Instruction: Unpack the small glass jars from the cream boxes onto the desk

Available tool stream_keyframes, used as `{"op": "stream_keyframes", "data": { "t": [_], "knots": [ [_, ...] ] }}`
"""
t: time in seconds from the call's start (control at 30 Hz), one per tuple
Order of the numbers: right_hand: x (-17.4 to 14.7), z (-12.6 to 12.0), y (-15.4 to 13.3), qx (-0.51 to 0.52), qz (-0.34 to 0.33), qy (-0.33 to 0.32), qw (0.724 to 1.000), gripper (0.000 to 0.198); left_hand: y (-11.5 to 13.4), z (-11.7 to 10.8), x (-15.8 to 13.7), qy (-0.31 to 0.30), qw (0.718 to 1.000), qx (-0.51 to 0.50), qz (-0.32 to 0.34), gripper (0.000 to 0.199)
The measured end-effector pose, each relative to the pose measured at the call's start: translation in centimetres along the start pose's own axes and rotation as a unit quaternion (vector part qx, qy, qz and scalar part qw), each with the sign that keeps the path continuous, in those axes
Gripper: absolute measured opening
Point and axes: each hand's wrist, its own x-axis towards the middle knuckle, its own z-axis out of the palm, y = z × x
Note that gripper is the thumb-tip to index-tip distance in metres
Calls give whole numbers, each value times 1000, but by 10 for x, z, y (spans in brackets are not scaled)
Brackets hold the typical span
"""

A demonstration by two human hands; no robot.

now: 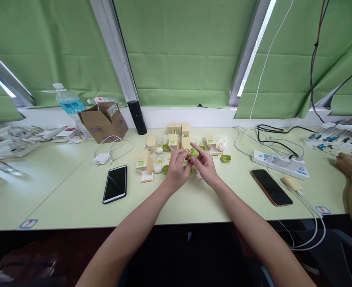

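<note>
Two-handed hold on a green rounded piece (195,152).
We see the left hand (177,169) and right hand (206,166), fingers clamped on it.

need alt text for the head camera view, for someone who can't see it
A person's left hand and right hand hold a small green item above a pale table strewn with small cartons and green pieces. A phone lies on the left and another phone on the right; a cardboard box stands at the back left, and green fabric hangs behind.
</note>
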Motion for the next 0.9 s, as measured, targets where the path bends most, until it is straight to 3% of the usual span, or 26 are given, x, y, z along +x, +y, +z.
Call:
{"op": "stream_keyframes", "data": {
  "t": [0.07, 0.17, 0.27, 0.33, 0.73, 0.9],
  "knots": [
    [2, -3, 0, -7, -12, 23, 1000, 66, 1, -2, 2, -3, 999, -30, -27, 20],
    [6, -9, 2, -25, -42, 55, 997, 57, 0, -5, 8, 2, 984, -100, -149, 24],
    [6, -10, 1, -63, -65, 53, 994, 49, -5, -6, 12, -60, 944, -171, -276, 44],
    [4, -9, 0, -89, -76, 38, 992, 45, -9, -6, 11, -104, 923, -192, -317, 57],
    [0, -10, 3, -125, -105, 32, 986, 44, -3, 1, 9, -140, 895, -245, -345, 59],
    [0, -13, 3, -129, -97, 16, 987, 44, -2, -1, 10, -145, 897, -242, -340, 56]
  ]
}}
